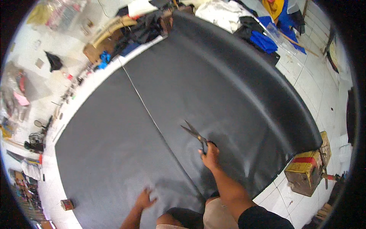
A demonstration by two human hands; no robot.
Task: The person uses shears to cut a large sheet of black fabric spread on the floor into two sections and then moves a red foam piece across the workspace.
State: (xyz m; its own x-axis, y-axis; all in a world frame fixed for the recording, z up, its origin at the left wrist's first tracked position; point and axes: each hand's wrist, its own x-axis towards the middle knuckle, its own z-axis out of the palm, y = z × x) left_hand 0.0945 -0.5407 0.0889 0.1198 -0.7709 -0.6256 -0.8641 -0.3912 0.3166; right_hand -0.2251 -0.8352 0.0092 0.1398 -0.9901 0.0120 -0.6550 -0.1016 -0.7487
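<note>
"Where are the scissors (199, 137)?"

"In the right hand (211, 157), its grip closed around them. They lie parted, pointing far and left over the black sheet (106, 141), right of the pale line (144, 102) running across it. A thick roll (263, 72) lies farther right."

"And the left hand (144, 199)?"

"Near and left of the scissors, spread, holding nothing. Whether it touches the sheet, I cannot tell."

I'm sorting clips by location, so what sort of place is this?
Probably a workshop where cloth or upholstery material is cut: a wide black sheet lies spread out, the right hand holds scissors, and heaped fabric lies past its far edge.
</note>
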